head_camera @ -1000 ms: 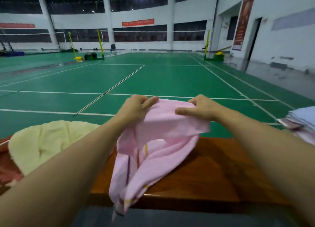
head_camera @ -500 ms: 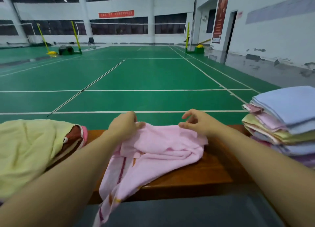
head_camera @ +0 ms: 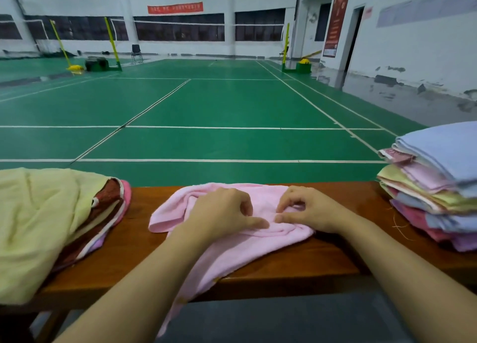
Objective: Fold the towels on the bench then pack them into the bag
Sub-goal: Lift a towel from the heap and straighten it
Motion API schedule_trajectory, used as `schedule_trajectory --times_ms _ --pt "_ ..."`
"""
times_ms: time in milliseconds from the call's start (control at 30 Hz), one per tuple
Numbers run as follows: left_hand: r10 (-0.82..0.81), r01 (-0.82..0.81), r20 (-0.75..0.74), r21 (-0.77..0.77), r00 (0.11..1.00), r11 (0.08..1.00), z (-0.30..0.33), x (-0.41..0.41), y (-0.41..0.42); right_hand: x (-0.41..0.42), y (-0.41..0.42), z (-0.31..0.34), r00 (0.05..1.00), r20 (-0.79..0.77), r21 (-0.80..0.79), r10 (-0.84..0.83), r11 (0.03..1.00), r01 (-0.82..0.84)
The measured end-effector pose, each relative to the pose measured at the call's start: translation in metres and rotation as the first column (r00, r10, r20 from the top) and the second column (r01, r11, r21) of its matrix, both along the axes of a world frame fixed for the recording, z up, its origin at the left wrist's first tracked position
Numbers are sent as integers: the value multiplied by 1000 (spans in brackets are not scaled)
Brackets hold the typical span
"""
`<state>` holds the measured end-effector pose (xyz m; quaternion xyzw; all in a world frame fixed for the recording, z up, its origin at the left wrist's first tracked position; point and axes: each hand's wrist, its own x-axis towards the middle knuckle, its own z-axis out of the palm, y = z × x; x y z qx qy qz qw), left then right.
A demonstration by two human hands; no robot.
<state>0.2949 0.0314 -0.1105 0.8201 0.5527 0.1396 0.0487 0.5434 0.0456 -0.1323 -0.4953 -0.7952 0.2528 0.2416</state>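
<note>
Pink towel (head_camera: 260, 208) lies crumpled mid-bench (head_camera: 296, 262), long axis toward the near edge, tail overhanging; left hand (head_camera: 222, 213) and right hand (head_camera: 304, 210) pinch folds, equally near

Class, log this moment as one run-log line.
step: folding | pink towel: crumpled on bench | left hand, right hand: pinching it | folded stack: right

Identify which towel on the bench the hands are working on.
The pink towel at the bench's middle, under the left hand and right hand. It lies rumpled and alone; the others sit in piles at either side.
</note>
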Motion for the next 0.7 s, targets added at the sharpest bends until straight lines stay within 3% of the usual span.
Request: schedule_trajectory --times_ms 133,367,467,600,633,700 --pt "-64 64 -14 -37 998 997 7 -1 1 -1 -4 -1 989 -125 73 -80 993 89" --pt "32 81 426 -244 904 966 17 -4 9 -19 -11 16 954 -268 124 -135 977 173" --pt "195 237 709 -462 678 855 19 -9 9 -22 -9 18 946 -294 83 -136 982 167" --pt "431 372 814 -567 390 735 28 -9 5 -23 -9 22 958 -251 92 -138 982 166" --pt "470 377 810 -581 350 721 28 -9 5 -23 -9 23 959 -248 97 -137 981 165" --pt "462 324 804 -580 373 747 24 -15 8 -21 -8 23 954 -262 106 -144 979 176"
